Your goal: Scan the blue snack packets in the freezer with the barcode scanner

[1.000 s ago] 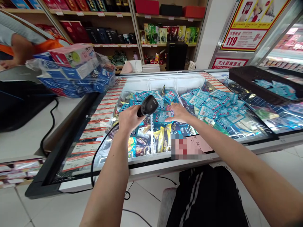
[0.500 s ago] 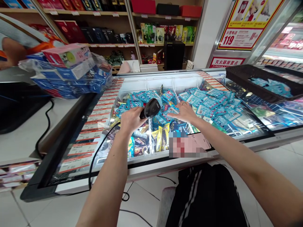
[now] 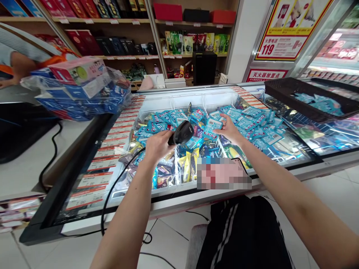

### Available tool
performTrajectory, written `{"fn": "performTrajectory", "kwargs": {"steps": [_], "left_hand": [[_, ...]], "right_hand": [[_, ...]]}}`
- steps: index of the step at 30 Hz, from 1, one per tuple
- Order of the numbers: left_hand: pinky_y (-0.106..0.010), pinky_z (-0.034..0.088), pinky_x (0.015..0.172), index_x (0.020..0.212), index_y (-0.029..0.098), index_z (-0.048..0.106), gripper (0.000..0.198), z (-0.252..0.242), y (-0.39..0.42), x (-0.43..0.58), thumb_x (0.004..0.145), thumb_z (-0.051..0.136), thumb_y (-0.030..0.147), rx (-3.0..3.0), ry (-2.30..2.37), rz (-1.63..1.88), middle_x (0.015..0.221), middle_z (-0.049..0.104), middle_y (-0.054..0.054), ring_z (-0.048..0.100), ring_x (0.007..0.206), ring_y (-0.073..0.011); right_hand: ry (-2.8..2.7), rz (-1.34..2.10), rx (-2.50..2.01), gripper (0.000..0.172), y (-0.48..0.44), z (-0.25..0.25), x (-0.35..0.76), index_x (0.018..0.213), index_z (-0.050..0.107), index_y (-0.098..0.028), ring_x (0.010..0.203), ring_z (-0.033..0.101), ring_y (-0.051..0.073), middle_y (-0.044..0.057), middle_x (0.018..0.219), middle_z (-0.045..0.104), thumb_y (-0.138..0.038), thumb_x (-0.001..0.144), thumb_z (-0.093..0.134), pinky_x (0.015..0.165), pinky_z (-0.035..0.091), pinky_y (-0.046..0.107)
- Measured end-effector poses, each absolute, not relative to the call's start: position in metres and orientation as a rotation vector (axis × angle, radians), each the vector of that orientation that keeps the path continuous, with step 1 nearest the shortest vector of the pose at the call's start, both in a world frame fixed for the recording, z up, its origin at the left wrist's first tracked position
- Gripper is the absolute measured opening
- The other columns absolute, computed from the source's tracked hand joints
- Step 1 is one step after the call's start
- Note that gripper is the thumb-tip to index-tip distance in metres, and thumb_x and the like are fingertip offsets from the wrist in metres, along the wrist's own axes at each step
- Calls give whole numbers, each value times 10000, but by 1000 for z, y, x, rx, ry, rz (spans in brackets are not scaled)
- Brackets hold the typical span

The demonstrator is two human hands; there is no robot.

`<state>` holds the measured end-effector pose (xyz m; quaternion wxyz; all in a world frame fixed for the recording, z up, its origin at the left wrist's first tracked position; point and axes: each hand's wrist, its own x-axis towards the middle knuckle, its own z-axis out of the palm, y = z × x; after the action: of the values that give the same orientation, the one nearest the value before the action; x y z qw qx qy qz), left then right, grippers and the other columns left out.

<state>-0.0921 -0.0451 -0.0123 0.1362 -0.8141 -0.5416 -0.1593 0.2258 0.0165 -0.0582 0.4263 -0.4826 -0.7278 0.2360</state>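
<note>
My left hand (image 3: 159,147) is wrapped round the handle of a black corded barcode scanner (image 3: 183,132), its head tilted toward the right. My right hand (image 3: 229,129) pinches a light-blue packet (image 3: 212,127) by its right edge, with a white barcode label facing up. Both hands are over the chest freezer (image 3: 157,201). Many similar blue packets (image 3: 248,123) lie heaped in it, to the right of and behind my hands. Yellow-wrapped packets (image 3: 188,164) show below the scanner. The scanner's cord runs down past my left forearm.
A phone (image 3: 241,166), partly blurred out, lies at the freezer's front edge. A dark basket (image 3: 283,98) with blue packets stands at the right. Plastic-wrapped boxes (image 3: 84,91) sit at the left, beside another person's hand (image 3: 21,67). Stocked shelves (image 3: 112,58) line the back.
My right hand has gone from reaching into the heap with spread fingers to holding a blue packet raised beside the scanner. The scanner has shifted slightly right and down in view.
</note>
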Motion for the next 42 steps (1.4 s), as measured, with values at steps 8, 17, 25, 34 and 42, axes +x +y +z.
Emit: {"fn": "performTrajectory", "kwargs": {"steps": [8,17,25,34,42], "left_hand": [[-284,386,601,1065,237,596,359,-13,-43,-78,746,513,380,-2364,-1595,-462,997,663,-54,613,871,-234],[-285,377,593,1060,237,598,342,-14,-43,-63,757,506,365,-2389,-1507,-409,957,663,-53,614,872,-228],[-284,383,588,1062,226,594,356,2,-39,-47,773,482,401,-2441,-1484,-316,969,663,-65,611,852,-228],[-293,363,592,1035,235,593,328,4,-27,-35,771,492,402,-2436,-1483,-387,952,661,-50,611,842,-238],[-296,375,608,1052,229,587,336,-13,-28,-42,766,498,382,-2465,-1459,-454,943,656,-59,607,855,-236]], "right_hand": [[-1555,768,-1042,507,12,-62,224,1174,456,-237,1067,548,222,57,1137,583,-551,780,506,892,459,388],[-1620,523,-1229,505,16,-69,227,1254,385,-237,808,565,156,51,1041,570,-526,840,398,714,481,308],[-1773,481,-1227,463,12,-61,227,1242,421,-232,1007,541,206,63,1210,532,-349,797,470,842,456,375],[-1696,495,-1238,509,12,-58,228,1322,345,-215,1064,544,203,70,1291,505,-400,850,396,885,450,360],[-1656,430,-1291,549,13,-57,228,1331,342,-210,1054,531,215,87,1308,478,-482,857,389,777,473,326]]}}
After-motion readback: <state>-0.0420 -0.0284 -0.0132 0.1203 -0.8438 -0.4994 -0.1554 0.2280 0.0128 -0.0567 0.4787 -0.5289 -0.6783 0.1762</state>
